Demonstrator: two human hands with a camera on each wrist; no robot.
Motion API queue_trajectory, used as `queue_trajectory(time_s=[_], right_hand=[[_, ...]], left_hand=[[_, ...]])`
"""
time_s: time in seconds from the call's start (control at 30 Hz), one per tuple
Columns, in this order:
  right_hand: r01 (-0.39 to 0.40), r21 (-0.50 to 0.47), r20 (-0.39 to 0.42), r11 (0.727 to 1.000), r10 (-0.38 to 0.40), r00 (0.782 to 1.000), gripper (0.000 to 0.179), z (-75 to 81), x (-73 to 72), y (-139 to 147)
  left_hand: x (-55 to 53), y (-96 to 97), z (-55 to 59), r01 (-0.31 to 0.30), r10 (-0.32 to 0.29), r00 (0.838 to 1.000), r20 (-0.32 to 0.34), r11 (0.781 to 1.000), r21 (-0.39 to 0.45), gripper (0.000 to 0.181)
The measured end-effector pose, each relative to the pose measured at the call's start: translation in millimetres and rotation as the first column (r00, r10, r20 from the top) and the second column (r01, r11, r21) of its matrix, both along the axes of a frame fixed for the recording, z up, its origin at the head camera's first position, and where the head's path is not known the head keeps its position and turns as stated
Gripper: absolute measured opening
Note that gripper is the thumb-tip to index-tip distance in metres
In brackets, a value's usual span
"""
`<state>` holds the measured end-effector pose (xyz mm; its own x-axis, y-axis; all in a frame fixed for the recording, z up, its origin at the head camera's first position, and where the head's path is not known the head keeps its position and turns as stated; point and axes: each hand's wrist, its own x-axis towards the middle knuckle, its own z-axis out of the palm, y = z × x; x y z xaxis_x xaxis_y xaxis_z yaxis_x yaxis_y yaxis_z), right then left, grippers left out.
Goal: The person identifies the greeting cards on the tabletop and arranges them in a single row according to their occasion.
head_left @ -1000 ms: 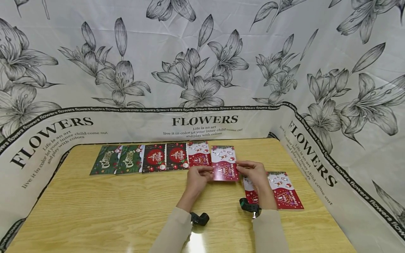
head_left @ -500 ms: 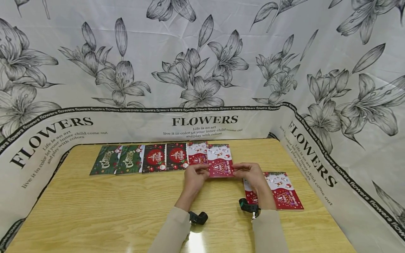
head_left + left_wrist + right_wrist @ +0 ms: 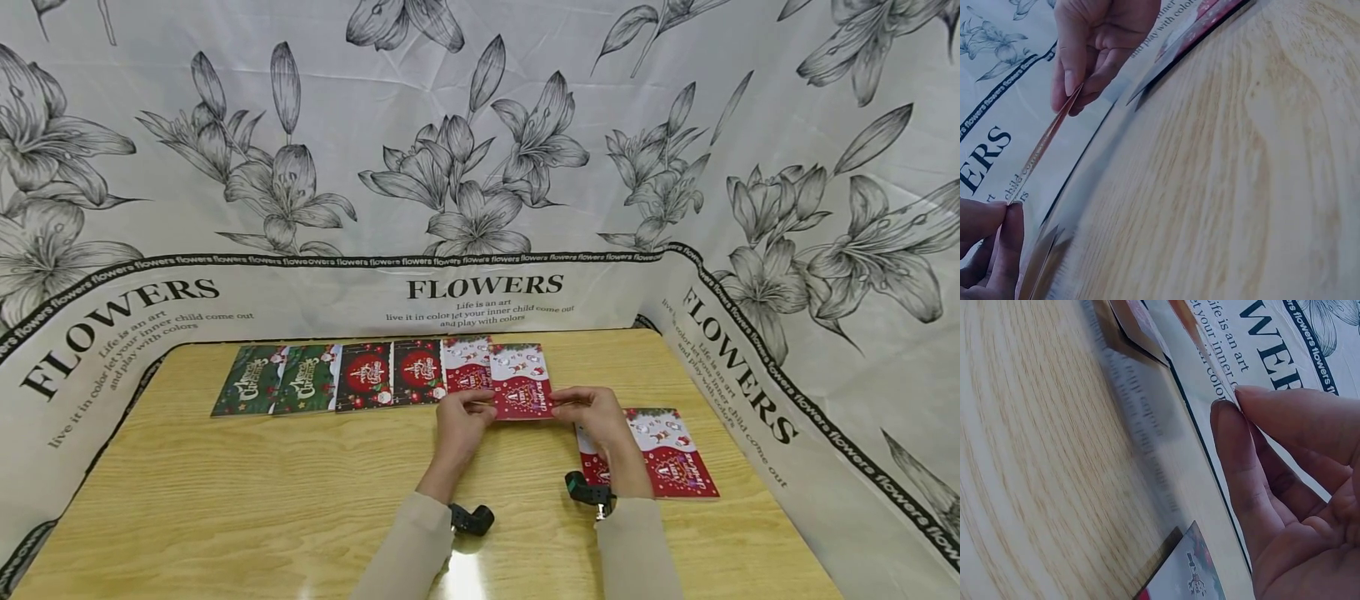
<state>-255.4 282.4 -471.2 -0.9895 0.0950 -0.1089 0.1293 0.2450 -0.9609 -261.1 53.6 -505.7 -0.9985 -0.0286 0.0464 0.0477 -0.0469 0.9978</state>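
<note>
My left hand and right hand pinch the lower side edges of a red-and-white Christmas card, one on each side. Seen edge-on in the left wrist view, the card stretches between both hands, raised off the tabletop. Thumb and fingertips of my right hand meet on its edge in the right wrist view. From the head view it overlaps the right side of a matching card, the last in a row. Below my right forearm, another matching card is partly hidden.
Along the back of the wooden table lie two green cards and two dark cards with red circles. Another red-and-white card lies at the right. A flower-printed cloth encloses the table's back and sides.
Both hands have shifted the held card slightly left, so it now overlaps the matching card in the row. In the last half second it has hardly moved.
</note>
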Motion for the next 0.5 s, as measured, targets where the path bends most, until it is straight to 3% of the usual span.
queue_trajectory(time_s=[0.2,0.5], right_hand=[[0.013,0.003,-0.013,1.0,-0.013,1.0,0.028,1.8,0.9,-0.3],[0.091,0.073,-0.042,0.993,-0.088,0.995,0.027,4.1,-4.2,-7.0]], left_hand=[[0.1,4.6,-0.2,-0.036,0.034,0.998,-0.054,0.999,-0.04,0.021],[-4.5,11.6,3.9,-0.11,0.103,0.992,-0.079,0.991,-0.082,0.02]])
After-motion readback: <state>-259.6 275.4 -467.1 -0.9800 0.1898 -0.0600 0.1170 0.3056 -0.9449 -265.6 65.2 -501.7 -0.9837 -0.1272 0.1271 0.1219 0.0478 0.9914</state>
